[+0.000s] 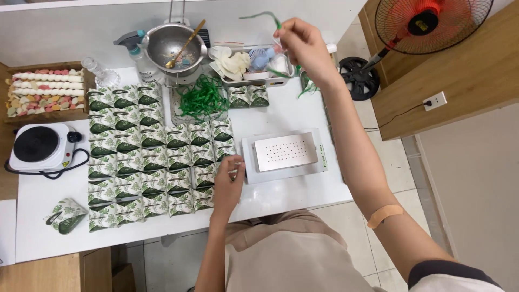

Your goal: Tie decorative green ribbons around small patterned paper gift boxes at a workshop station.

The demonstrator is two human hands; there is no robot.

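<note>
- Green-and-white packets [154, 162] laid in tight rows across white table [286, 203], easy to reach.
- Left hand [228, 181] resting on row's edge, fingers curled; grip unclear.
- Right hand [304, 44] raised over tray [270, 82], pinching green ribbon [265, 16].

White desk [303, 197], pale tiled floor [389, 162], wooden cabinet [459, 70] with a wall socket [435, 101], red fan [427, 21], bright light

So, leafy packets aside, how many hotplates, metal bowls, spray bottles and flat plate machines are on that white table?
Electric hotplate: 1
Metal bowl: 1
Spray bottle: 1
Flat machine with a holed metal plate: 1
Total: 4
</note>
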